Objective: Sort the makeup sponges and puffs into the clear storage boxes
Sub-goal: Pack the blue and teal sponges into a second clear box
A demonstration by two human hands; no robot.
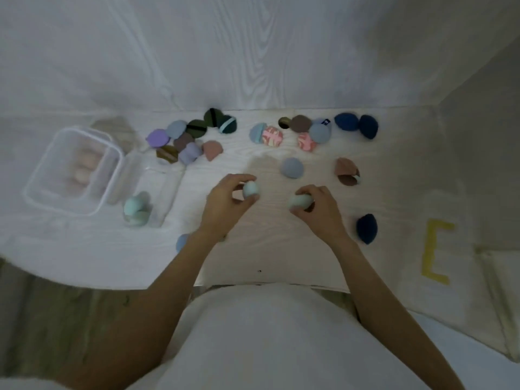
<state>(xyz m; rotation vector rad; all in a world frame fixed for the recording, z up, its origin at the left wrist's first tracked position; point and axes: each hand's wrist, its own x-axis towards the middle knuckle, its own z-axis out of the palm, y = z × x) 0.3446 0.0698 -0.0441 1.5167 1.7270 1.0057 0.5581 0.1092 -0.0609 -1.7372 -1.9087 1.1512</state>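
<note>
1. Head view, the hands: the left hand [225, 198] pinches a pale mint sponge [250, 189] between thumb and fingertips, and the right hand [315, 206] curls round a second mint sponge [299, 201]. The two hands sit near each other but apart, low over the white table [267, 249].
2. Head view, the boxes: left of the left hand stands a narrow clear box [157, 192] that already holds mint sponges [136, 208]. Further left, a larger clear box [73, 170] holds pale pink pieces, blurred through its wall.
3. Head view, what is still loose: beyond both hands lie mixed puffs [185, 139] in purple, green and brown, a patterned pink pair [272, 136], and a grey-blue sponge [292, 168] just past the fingers. Dark navy sponges [356, 125] sit beyond the right hand, and one navy sponge [366, 228] lies beside the right wrist.
4. Risks, as I judge them: both mint sponges probably belong in the narrow box. Its opening is small and part-filled, so two hands arriving together could crowd it and tip it. A soft, rounded sponge held only by the fingertips could squirm free. The dim, blurred light makes mint and grey-blue easy to confuse.
</note>
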